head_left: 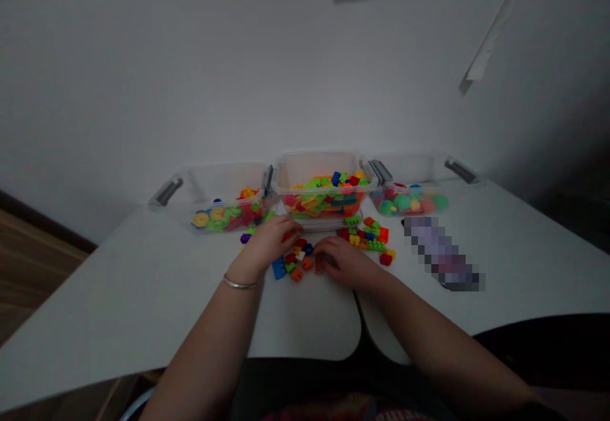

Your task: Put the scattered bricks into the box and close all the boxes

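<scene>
Loose building bricks lie in a small pile on the white table, among them a blue brick (279, 268), an orange brick (297, 274) and a brown-orange brick (319, 263). My left hand (267, 243), with a silver bangle at the wrist, reaches over the pile's left side. Its fingers are bent and apart, and I see nothing held in them. On the other side, my right hand (345, 261) has its fingers slightly spread at the pile's edge, close beside the brown-orange brick. Whether its fingertips touch a brick cannot be made out.
Behind the pile stands a clear bin (324, 189) full of bricks. A left bin (229, 214) holds yellow wheels and other pieces; a right bin (412, 202) holds round green and red pieces. More bricks (375, 245) lie right of my right hand, near a pixelated flat object (441, 253).
</scene>
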The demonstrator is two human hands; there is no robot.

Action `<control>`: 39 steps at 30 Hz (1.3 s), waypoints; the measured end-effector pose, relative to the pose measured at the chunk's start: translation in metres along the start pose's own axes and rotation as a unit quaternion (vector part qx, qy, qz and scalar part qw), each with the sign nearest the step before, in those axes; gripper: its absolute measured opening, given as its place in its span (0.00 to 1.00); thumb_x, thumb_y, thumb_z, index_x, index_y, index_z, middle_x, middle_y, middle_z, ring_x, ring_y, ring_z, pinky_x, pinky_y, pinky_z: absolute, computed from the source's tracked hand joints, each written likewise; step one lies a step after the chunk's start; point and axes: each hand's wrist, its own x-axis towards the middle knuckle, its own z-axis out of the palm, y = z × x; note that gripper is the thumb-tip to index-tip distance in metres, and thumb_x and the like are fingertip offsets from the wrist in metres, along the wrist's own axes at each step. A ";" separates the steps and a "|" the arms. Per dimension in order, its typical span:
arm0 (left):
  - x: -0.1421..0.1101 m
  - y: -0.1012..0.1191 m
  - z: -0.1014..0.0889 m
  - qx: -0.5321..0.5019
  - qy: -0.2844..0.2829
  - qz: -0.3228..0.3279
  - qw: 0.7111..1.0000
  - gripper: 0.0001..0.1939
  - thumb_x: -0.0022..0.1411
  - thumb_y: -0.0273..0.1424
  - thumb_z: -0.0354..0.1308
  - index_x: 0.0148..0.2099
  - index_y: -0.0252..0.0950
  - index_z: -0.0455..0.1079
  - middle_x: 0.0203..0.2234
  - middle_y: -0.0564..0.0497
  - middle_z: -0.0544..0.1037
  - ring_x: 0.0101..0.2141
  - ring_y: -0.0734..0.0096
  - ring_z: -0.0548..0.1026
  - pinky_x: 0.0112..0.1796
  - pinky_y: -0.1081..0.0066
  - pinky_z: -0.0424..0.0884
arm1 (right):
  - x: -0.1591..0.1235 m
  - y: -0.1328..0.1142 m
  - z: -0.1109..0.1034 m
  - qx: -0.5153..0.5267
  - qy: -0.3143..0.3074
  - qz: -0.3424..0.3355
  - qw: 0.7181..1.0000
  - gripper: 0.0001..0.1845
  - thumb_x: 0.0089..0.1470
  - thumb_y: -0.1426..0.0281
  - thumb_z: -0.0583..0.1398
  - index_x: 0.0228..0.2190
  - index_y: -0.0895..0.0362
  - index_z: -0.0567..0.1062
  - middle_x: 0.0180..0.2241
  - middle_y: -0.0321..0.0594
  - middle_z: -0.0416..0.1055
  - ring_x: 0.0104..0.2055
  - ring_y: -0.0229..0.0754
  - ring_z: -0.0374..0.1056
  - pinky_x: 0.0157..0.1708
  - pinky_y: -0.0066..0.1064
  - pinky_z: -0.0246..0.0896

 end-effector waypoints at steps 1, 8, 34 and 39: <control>0.000 0.000 0.002 -0.003 -0.002 0.003 1.000 0.11 0.63 0.27 0.55 0.45 0.36 0.75 0.41 0.45 0.78 0.44 0.63 0.74 0.47 0.64 0.70 | 0.000 0.000 -0.001 -0.005 -0.004 0.001 1.000 0.16 0.51 0.81 0.57 0.41 0.60 0.76 0.43 0.47 0.74 0.49 0.45 0.67 0.52 0.39 0.62; 0.002 0.002 0.013 0.010 -0.009 0.029 0.999 0.10 0.63 0.29 0.58 0.45 0.37 0.76 0.40 0.46 0.78 0.43 0.61 0.73 0.47 0.63 0.69 | 0.003 0.000 -0.002 -0.053 -0.024 0.010 0.998 0.11 0.55 0.77 0.58 0.41 0.59 0.77 0.45 0.46 0.74 0.50 0.45 0.66 0.53 0.37 0.61; 0.001 -0.007 0.015 0.024 -0.011 0.042 0.999 0.10 0.64 0.32 0.56 0.45 0.39 0.76 0.39 0.47 0.78 0.43 0.63 0.73 0.46 0.63 0.68 | 0.089 -0.006 -0.084 -0.130 0.288 0.006 0.949 0.15 0.53 0.79 0.54 0.36 0.58 0.79 0.39 0.47 0.77 0.45 0.46 0.70 0.50 0.40 0.62; 0.004 -0.005 0.012 0.023 -0.021 0.046 0.998 0.11 0.65 0.34 0.56 0.45 0.39 0.76 0.39 0.47 0.78 0.43 0.62 0.72 0.46 0.62 0.67 | 0.090 -0.008 -0.071 -0.222 0.176 -0.015 0.959 0.15 0.59 0.72 0.54 0.40 0.60 0.79 0.43 0.48 0.77 0.47 0.50 0.69 0.52 0.43 0.58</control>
